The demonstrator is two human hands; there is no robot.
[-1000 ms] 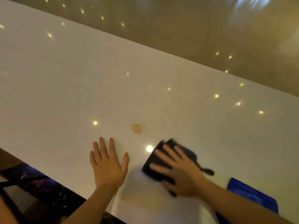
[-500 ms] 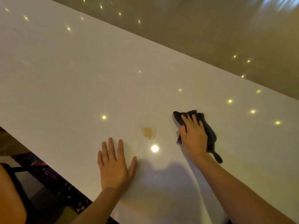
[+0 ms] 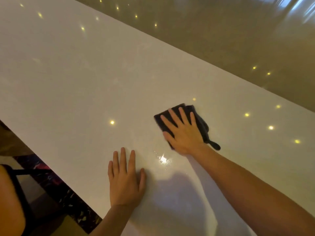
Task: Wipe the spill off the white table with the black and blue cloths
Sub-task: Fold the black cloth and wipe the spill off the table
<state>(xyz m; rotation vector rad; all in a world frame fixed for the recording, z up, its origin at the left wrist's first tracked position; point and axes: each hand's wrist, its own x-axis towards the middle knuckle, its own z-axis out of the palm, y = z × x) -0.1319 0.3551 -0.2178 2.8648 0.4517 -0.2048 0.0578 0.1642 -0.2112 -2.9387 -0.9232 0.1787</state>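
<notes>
The glossy white table [image 3: 81,79] fills most of the head view. My right hand [image 3: 184,133] presses flat on the black cloth [image 3: 202,124], fingers spread, right of the table's middle. A small loop of the cloth sticks out by my wrist. My left hand [image 3: 125,181] lies flat and open on the table near its front edge, holding nothing. Between the two hands is a wet sheen [image 3: 163,159] catching a light. No brown spill mark shows; the spot where it lay is under the cloth and my hand. The blue cloth is out of view.
The table's front edge runs diagonally from the left down to the bottom, with dark patterned floor [image 3: 56,186] below it. Beyond the far edge is glossy brown floor [image 3: 221,34] with light reflections. My shadow falls on the table near the bottom.
My right hand has slid the black cloth left and slightly nearer, over the place of the brown mark, which no longer shows. My left hand has stayed flat in place.
</notes>
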